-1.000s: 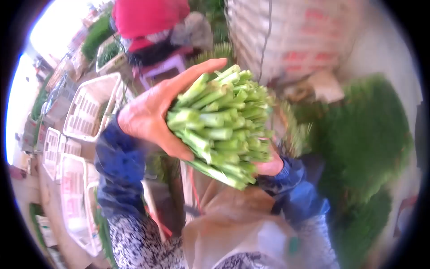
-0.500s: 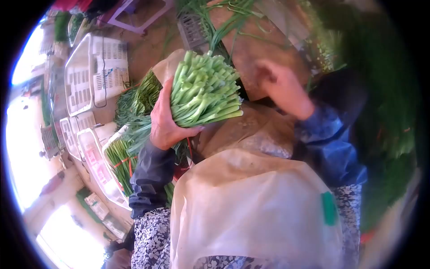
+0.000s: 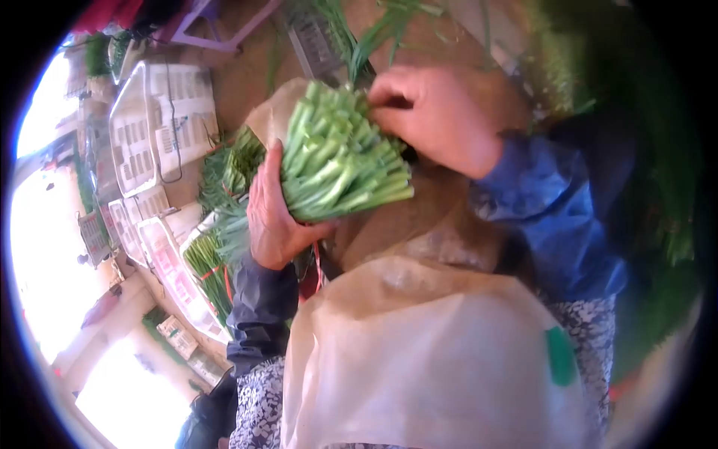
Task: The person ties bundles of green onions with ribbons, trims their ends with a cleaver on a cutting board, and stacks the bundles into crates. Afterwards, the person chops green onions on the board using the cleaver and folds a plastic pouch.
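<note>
My left hand [image 3: 275, 217] is wrapped around a thick bunch of green stalks [image 3: 340, 157], which look like garlic chives. The pale cut ends face up and to the right, and the leafy part trails behind my left wrist. At the bunch's upper right edge is my right hand [image 3: 437, 112], its fingers curled and thumb drawn in. Whether it pinches a stalk is hidden by blur. A pale apron [image 3: 419, 352] covers my lap below the bunch.
White plastic crates [image 3: 183, 112] stand along the left, one holding tied green bunches [image 3: 206, 258]. Loose green stalks [image 3: 385, 34] lie at the top beside a grey crate [image 3: 310, 45]. A large mass of greens [image 3: 658, 187] fills the right side, and a purple stool [image 3: 217, 26] is at the top left.
My right hand has moved left from above the brown surface to the edge of the bunch. My left hand keeps its hold on the bunch, which stays nearly in place.
</note>
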A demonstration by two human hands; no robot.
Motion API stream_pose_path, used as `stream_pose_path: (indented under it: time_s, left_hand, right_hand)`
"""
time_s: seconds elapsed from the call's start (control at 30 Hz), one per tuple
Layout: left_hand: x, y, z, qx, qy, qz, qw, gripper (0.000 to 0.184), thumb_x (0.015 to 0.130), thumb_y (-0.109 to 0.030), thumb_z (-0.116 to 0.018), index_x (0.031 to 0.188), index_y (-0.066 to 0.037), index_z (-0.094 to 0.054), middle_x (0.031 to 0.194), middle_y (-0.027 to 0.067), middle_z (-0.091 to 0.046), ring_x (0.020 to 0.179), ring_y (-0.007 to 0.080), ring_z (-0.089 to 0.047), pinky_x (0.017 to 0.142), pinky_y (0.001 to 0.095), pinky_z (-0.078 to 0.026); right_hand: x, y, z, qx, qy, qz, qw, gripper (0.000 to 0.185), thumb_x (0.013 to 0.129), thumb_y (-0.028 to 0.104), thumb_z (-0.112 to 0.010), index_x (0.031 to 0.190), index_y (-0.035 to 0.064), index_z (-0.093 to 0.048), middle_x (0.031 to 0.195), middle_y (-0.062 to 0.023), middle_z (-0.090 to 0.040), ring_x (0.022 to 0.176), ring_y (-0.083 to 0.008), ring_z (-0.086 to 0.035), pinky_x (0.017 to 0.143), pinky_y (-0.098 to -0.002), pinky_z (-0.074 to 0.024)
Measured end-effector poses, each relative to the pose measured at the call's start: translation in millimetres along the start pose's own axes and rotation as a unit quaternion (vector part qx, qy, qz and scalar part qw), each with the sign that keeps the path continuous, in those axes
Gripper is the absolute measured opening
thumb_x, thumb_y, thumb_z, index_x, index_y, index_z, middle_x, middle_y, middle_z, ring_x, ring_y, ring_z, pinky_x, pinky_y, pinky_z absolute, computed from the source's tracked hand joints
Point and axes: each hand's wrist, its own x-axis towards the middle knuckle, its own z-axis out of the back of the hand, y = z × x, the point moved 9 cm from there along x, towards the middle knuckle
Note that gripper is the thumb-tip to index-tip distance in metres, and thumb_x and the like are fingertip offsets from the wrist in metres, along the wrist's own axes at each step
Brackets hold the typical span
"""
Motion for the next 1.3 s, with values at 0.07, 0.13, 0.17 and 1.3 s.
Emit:
stream_pose_path:
  time_s: [0.07, 0.13, 0.17, 1.3]
  left_hand:
    - [4, -2, 3, -0.015, 0.002, -0.006, 1.0, 0.111, 0.052, -0.029, -0.086, 0.143, 0.004, -0.032, 0.125, 0.0242, -0.053, 0.115, 0.0408, -0.052, 0.1, 0.0445, -0.042]
    - [10, 4, 5, -0.023, 0.038, 0.013, 0.999, 0.109, 0.053, -0.029, -0.084, 0.142, 0.004, -0.032, 0.13, 0.0246, -0.051, 0.117, 0.0401, -0.052, 0.101, 0.0434, -0.041]
    - [12, 9, 10, -0.024, 0.045, 0.005, 0.999, 0.106, 0.053, -0.03, -0.084, 0.141, 0.003, -0.035, 0.13, 0.0242, -0.053, 0.118, 0.039, -0.053, 0.101, 0.0429, -0.042]
    - [90, 342, -139, -0.003, 0.134, 0.351, 0.927, 0.04, 0.067, -0.035, -0.075, 0.09, -0.003, -0.069, 0.096, 0.0217, -0.069, 0.091, 0.0367, -0.067, 0.081, 0.0472, -0.054]
  right_hand:
    - [1, 7, 4, -0.028, 0.012, -0.005, 1.0, 0.013, 0.082, 0.006, -0.067, 0.089, -0.0032, -0.064, 0.076, -0.0062, -0.063, 0.073, -0.0119, -0.06, 0.068, -0.0278, -0.0478]
    - [-3, -16, 7, 0.05, 0.006, -0.111, 0.992, 0.011, 0.079, 0.006, -0.066, 0.086, -0.0024, -0.063, 0.072, -0.0097, -0.062, 0.071, -0.0181, -0.061, 0.067, -0.0294, -0.0473]
    - [-3, -19, 13, 0.04, 0.005, -0.1, 0.994, 0.011, 0.079, 0.006, -0.066, 0.086, -0.0024, -0.063, 0.072, -0.0097, -0.062, 0.071, -0.0181, -0.061, 0.067, -0.0294, -0.0473]
    - [-22, -93, -3, -0.405, 0.16, -0.022, 0.9, 0.038, 0.074, 0.003, -0.066, 0.11, 0.0012, -0.055, 0.097, -0.0175, -0.054, 0.09, -0.037, -0.054, 0.077, -0.0425, -0.0454]
